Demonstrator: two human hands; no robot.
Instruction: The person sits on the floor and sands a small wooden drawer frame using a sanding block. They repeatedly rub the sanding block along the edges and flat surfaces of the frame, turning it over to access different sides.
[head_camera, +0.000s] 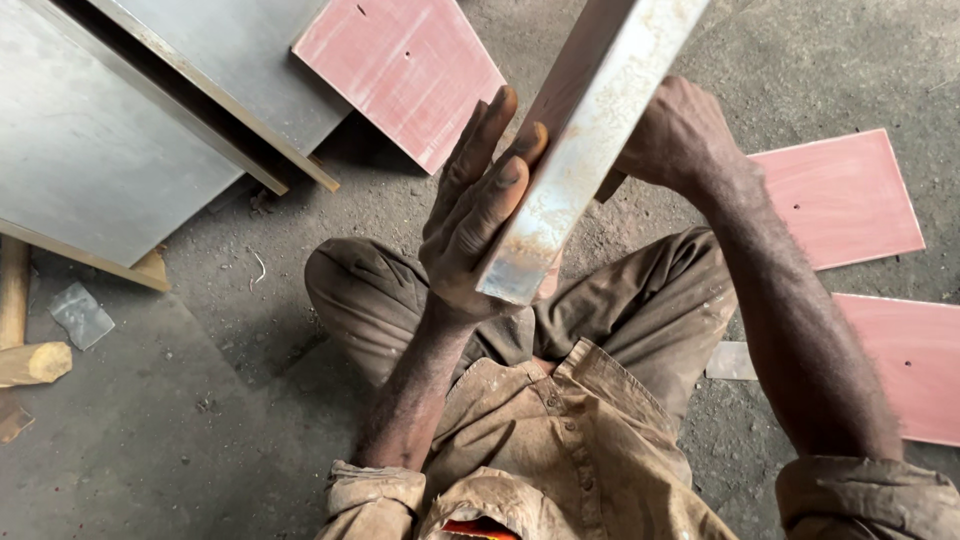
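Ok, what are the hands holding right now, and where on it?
A flat board, edge-on. Left hand presses its near end's face; right hand grips its far side.

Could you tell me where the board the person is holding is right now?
In the head view, the board is raised edge-on at top centre, between the left hand and right hand, above the person's lap.
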